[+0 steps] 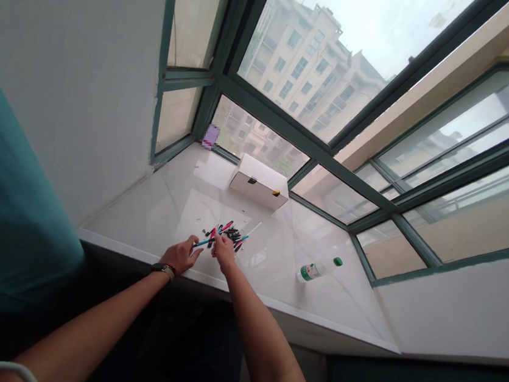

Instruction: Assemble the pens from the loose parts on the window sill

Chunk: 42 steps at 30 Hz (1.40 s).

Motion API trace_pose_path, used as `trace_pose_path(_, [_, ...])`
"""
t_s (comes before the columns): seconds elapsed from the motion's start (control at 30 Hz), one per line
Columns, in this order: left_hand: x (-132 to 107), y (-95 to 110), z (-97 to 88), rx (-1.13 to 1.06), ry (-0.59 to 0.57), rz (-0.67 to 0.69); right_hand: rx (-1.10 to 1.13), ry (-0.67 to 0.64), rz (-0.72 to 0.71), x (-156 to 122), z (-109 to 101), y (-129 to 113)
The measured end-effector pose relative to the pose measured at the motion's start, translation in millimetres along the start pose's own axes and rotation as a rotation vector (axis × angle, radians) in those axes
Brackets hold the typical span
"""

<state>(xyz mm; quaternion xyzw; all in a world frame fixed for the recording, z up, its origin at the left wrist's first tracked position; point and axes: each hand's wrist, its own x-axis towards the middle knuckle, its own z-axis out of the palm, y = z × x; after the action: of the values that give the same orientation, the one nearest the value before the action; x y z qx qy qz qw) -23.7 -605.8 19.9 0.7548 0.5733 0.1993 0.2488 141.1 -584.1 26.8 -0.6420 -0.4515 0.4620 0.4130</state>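
Both of my hands reach out over a white stone window sill (179, 207). My left hand (181, 255), with a dark watch on the wrist, pinches one end of a teal pen (205, 242). My right hand (223, 252) is closed on the same pen close beside it. Just beyond my fingers lies a small pile of pens and pen parts (230, 233) in red, black and teal, with a thin white refill tube (252, 230) sticking out to the right.
A white cardboard box (259, 182) stands at the back of the sill by the window. A clear plastic bottle (318, 269) with a green cap lies on its side at the right. A teal curtain (5, 199) hangs at the left. Green window frames surround the bay.
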Motion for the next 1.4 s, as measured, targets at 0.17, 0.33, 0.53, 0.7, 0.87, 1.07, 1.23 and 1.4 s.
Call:
trace_pose_path(0.17, [1,-1,-1.3,-0.047,0.003,-0.001,0.086,0.148,0.1,3,-25,-5])
trace_pose_path(0.33, [1,-2,1.5,0.016,-0.018,0.032,0.058,0.114,0.109,2,-31,-1])
trace_pose_path(0.53, [1,-1,0.4,0.118,-0.06,-0.014,0.101,0.022,0.109,5,-23,-3])
trace_pose_path(0.7, [3,-1,-0.5,0.16,-0.084,-0.018,0.133,-0.082,0.151,3,-29,-10])
trace_pose_path(0.87, [4,-3,-2.9,0.111,-0.073,-0.044,0.176,-0.174,0.2,-2,-33,-15])
trace_pose_path(1.07, [5,-7,-3.0,0.042,-0.048,-0.04,0.09,-0.209,0.169,-1,-41,-24])
trace_pose_path(1.23, [4,-6,-2.4,0.05,-0.057,-0.031,-0.112,-0.258,0.087,4,-58,-36])
trace_pose_path(1.4, [3,-5,-2.7,0.058,-0.055,-0.025,-0.038,-0.327,0.079,5,-64,-42])
